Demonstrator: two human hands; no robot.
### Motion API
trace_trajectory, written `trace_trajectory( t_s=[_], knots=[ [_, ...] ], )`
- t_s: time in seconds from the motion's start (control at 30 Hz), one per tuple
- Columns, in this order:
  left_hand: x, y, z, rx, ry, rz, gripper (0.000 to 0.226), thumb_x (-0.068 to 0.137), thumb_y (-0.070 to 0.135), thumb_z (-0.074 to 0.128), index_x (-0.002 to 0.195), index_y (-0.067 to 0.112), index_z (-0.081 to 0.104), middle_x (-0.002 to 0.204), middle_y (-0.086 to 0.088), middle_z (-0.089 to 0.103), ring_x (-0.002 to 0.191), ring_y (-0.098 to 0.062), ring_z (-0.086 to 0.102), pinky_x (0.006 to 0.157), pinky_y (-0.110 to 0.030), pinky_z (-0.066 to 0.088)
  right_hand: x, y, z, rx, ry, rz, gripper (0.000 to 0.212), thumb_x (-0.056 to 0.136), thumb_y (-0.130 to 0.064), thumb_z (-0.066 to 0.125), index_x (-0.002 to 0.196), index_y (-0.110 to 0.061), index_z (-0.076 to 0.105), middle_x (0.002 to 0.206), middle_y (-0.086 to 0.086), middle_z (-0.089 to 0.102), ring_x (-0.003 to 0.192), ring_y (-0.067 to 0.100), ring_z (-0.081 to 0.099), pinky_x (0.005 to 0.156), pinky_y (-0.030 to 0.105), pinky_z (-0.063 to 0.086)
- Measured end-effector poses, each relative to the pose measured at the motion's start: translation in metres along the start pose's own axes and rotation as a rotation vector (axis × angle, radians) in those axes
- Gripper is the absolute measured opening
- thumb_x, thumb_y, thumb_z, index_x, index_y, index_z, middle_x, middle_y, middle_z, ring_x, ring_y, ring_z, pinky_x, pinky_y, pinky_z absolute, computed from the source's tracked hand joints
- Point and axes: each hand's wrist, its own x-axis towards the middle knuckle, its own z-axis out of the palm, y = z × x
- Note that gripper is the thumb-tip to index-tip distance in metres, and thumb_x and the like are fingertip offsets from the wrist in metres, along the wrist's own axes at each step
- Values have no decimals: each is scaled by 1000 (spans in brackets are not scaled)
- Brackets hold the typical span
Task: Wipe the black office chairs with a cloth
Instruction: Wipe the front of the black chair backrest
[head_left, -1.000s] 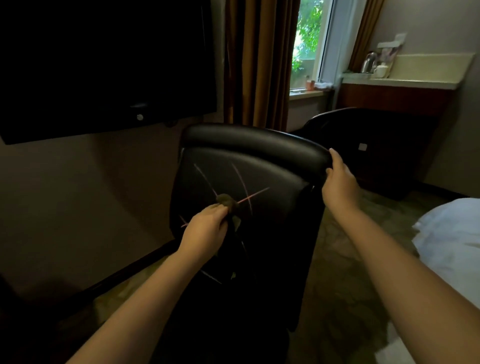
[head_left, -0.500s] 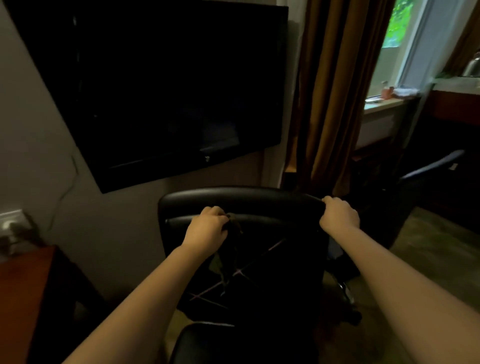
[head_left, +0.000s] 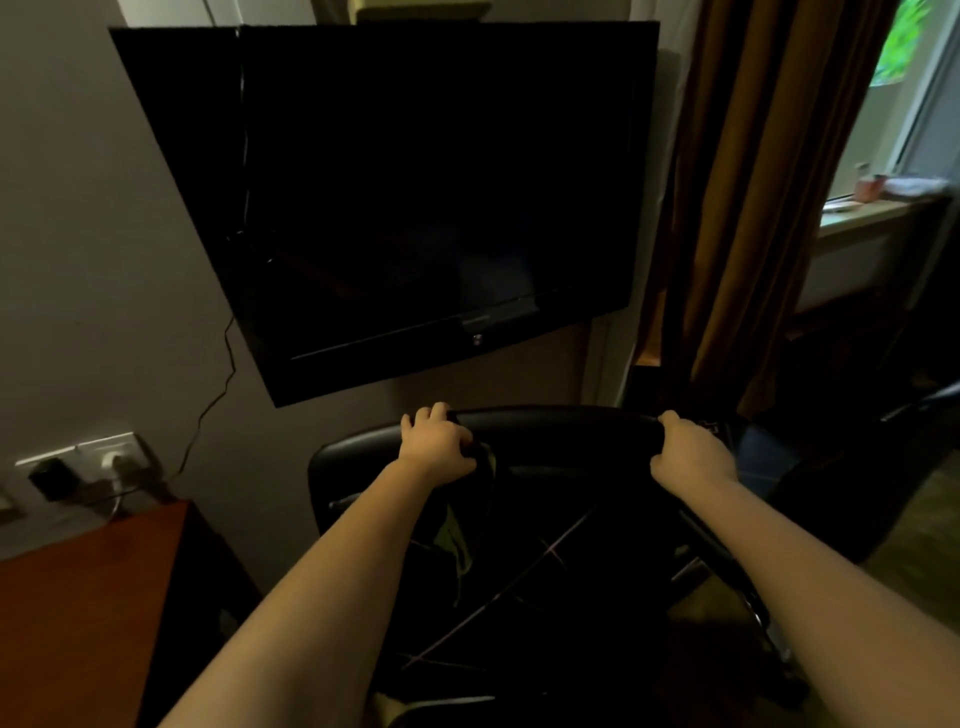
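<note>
A black office chair stands in front of me with its backrest towards me. My left hand grips the top edge of the backrest near its left end, with a dark cloth held under the fingers and hanging down the back. My right hand curls over the top edge at the right end. A second black chair shows at the right, mostly in shadow.
A large black television hangs on the wall just beyond the chair. A brown wooden desk is at lower left, under wall sockets with plugs and a cable. Brown curtains and a window sill are at the right.
My left hand went up from the middle of the backrest to its top edge, taking the cloth along. The chair has turned towards the television wall, and my view swung left.
</note>
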Motion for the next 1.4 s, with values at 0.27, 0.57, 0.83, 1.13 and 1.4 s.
trace_trajectory(
  t_s=[0.27, 0.57, 0.83, 1.13, 1.4],
  knots=[
    [-39, -1, 14, -84, 224, 7, 28, 86, 43, 60, 110, 31, 68, 154, -8, 24, 143, -31, 16, 118, -53, 1, -23, 14, 8, 129, 110, -62, 48, 91, -14, 51, 138, -16, 41, 112, 10, 60, 91, 29, 58, 57, 31, 40],
    [-40, -12, 59, -185, 635, 93, 20, 78, 45, 67, 87, 27, 69, 150, -6, 35, 142, -26, 22, 118, -42, -6, -23, 28, 61, 313, 599, -184, 34, 89, -11, 54, 122, -4, 54, 111, 18, 58, 102, 37, 53, 71, 36, 43],
    [-23, -18, 78, -241, 811, 163, 47, 73, 56, 44, 82, 21, 73, 139, -8, 50, 134, -29, 38, 117, -43, 8, -4, 25, 93, 472, 761, -214, 44, 84, -20, 39, 123, -3, 51, 115, 21, 55, 94, 39, 54, 68, 31, 34],
    [-28, -36, 76, -205, 724, 126, 55, 80, 58, 37, 85, 17, 73, 142, -8, 47, 134, -31, 37, 116, -48, 11, 6, 3, 108, 645, 791, -224, 42, 86, -14, 39, 124, -2, 52, 120, 21, 55, 104, 36, 52, 77, 30, 36],
    [-32, -32, 98, -432, 680, 282, 40, 84, 48, 54, 79, 13, 71, 145, -7, 44, 141, -25, 28, 117, -40, 17, -21, -31, 104, 523, 778, -593, 38, 93, -26, 53, 125, -6, 58, 131, 10, 55, 122, 26, 48, 105, 25, 31]
  ],
)
